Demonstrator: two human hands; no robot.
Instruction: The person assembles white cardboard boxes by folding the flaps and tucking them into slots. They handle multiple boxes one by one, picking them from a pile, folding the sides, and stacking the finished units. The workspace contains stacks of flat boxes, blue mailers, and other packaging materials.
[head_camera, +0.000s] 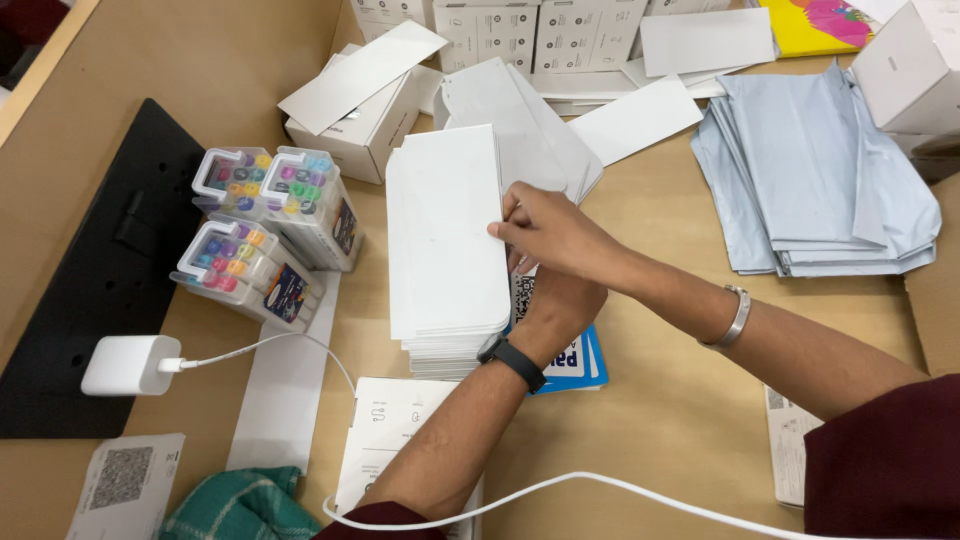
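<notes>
A tall stack of white flat cards (445, 240) stands in the middle of the brown desk (660, 400). My right hand (548, 232) pinches the right edge of the top card between thumb and fingers. My left hand (560, 305), with a black wristband, lies under the right one against the right side of the stack; its fingers are mostly hidden. A blue-and-white printed card (570, 362) lies beneath my left wrist. My right wrist carries a metal bangle.
Clear cases of coloured marker pens (270, 230) stand left of the stack. A white charger (128, 365) with its cable lies on a black panel (100, 270). White boxes (365, 110) sit behind, grey mailer bags (815, 180) at right, a green cloth (240, 505) in front.
</notes>
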